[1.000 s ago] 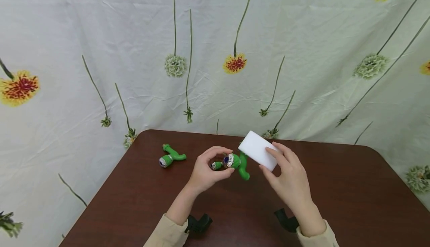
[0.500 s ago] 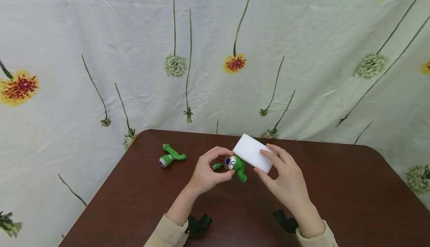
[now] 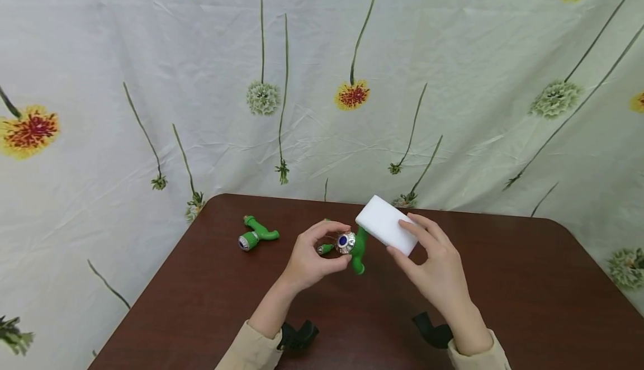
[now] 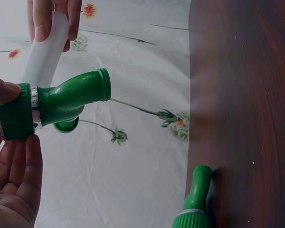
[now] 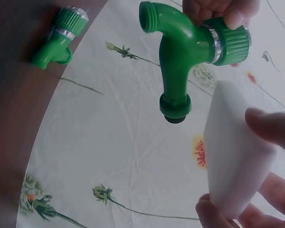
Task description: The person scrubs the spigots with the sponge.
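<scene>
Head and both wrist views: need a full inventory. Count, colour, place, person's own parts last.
held tap: 1, green with silver band, knob gripped by the left hand
white block: 1, white, held in the right hand, beside the held tap
far-left tap: 1, green and silver, lying on the table
partly hidden tap: 1, green and silver, seen through the left hand's grip
table: 1, dark reddish brown, below the hands
cloth: 1, whitish with printed flowers, behind the table
wrist pieces: 2, black, one at each wrist
sleeves: 2, beige, bottom of head view
hands: 2, bare, above the table
</scene>
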A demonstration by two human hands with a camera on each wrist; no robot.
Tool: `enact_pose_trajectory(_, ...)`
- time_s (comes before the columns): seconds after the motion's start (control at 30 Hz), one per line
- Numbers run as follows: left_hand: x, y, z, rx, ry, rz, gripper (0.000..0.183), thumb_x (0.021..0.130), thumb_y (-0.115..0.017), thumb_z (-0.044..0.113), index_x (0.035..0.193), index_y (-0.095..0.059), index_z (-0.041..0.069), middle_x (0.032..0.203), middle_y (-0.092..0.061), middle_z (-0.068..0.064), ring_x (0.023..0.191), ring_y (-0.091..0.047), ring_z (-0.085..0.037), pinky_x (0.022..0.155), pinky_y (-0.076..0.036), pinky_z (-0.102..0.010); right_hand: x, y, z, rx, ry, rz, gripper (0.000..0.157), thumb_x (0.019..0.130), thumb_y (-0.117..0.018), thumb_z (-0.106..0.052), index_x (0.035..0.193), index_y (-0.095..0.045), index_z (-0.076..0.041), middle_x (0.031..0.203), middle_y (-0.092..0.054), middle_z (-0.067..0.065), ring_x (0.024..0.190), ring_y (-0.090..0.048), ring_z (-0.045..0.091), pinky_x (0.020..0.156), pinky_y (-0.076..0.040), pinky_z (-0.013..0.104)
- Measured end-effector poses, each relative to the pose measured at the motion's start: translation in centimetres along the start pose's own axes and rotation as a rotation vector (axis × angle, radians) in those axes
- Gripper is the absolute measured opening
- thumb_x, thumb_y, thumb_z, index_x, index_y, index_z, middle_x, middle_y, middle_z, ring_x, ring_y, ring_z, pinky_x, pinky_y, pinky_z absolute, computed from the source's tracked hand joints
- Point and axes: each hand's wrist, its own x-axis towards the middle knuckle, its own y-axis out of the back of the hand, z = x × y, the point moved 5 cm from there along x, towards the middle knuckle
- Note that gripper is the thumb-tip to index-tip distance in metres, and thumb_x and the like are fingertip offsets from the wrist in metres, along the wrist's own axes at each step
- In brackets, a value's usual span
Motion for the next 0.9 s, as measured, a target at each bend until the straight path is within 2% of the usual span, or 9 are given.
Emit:
enact_pose_trajectory(0.13,0.01,0.17,0.14,0.017,-0.028,0.033,0.041,0.069,-0.074,-0.012,0.108,-0.062,-0.006,0.103,-0.061,-0.018,0.091,-0.059,-0.024,0.07,-0.055,-0.037,-0.09,-0.35,-0.25,0.033,-0.004,-0.06,0.044,0.068,-0.084,-0.019,0.108,-0.069,-0.008,0.118,-0.06,0.007,0.103,-0.059,0.022,0.069,-0.051,0.038)
enact_pose_trajectory(0.23,0.01,0.32,0.26,0.036,-0.021,0.055,0.042,0.069,-0.074,-0.012,0.108,-0.062,-0.006,0.104,-0.062,-0.018,0.092,-0.058,-0.024,0.069,-0.054,-0.034,-0.09,-0.49,-0.42,0.02,0.008,-0.08,0.043,0.068,-0.084,-0.021,0.107,-0.069,-0.008,0.117,-0.06,0.009,0.102,-0.06,0.023,0.068,-0.052,0.038)
enact_pose_trajectory(0.47,0.03,0.32,0.31,0.045,0.013,0.054,0.042,0.069,-0.074,-0.011,0.11,-0.063,-0.005,0.104,-0.062,-0.017,0.09,-0.059,-0.021,0.069,-0.053,-0.031,0.04,0.1,-0.32,-0.005,-0.017,-0.029,0.044,0.067,-0.085,-0.017,0.107,-0.069,-0.006,0.116,-0.06,0.01,0.1,-0.06,0.024,0.065,-0.051,0.038)
enact_pose_trajectory(0.63,0.03,0.24,0.21,0.03,0.01,0.05,0.042,0.069,-0.074,-0.011,0.11,-0.062,-0.005,0.102,-0.062,-0.017,0.088,-0.06,-0.025,0.07,-0.054,-0.031,-0.08,-0.1,-0.21,0.029,-0.02,-0.061,0.043,0.068,-0.085,-0.02,0.107,-0.07,-0.008,0.116,-0.06,0.007,0.1,-0.06,0.021,0.069,-0.05,0.036)
enact_pose_trajectory(0.77,0.01,0.26,0.23,0.027,0.004,0.057,0.041,0.07,-0.073,-0.011,0.109,-0.062,-0.007,0.102,-0.063,-0.018,0.089,-0.059,-0.028,0.071,-0.054,-0.034,-0.2,-0.49,-0.07,0.03,-0.024,-0.107,0.043,0.069,-0.084,-0.023,0.107,-0.07,-0.008,0.116,-0.06,0.006,0.1,-0.06,0.021,0.068,-0.051,0.037)
enact_pose_trajectory(0.9,0.05,0.27,0.26,0.038,0.003,0.064,0.041,0.069,-0.073,-0.011,0.108,-0.063,-0.007,0.104,-0.063,-0.017,0.091,-0.059,-0.026,0.072,-0.054,-0.043,-0.13,-0.33,0.08,0.015,-0.033,-0.086,0.042,0.069,-0.084,-0.021,0.106,-0.07,-0.008,0.116,-0.061,0.007,0.099,-0.06,0.022,0.067,-0.051,0.038)
